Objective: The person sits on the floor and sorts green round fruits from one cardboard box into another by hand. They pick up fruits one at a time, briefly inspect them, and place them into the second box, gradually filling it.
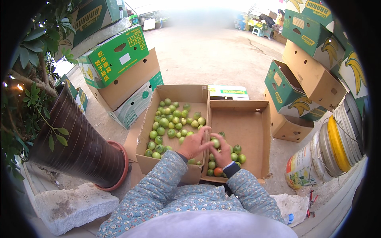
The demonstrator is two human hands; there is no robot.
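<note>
Two open cardboard boxes stand side by side before me. The left box holds many green tomatoes. The right box has a smaller group of green tomatoes in its near left part, with a red-orange tomato by the near wall. My left hand is over the right edge of the left box, fingers pointing towards the other hand; no tomato shows clearly in it. Above the near left of the right box, my right hand is curled around a green tomato.
Stacked banana boxes stand at the left, more banana boxes at the right. A large brown plant pot and a white foam block are at the left. Nested plastic buckets lean at the right, near red-handled pliers or cutters.
</note>
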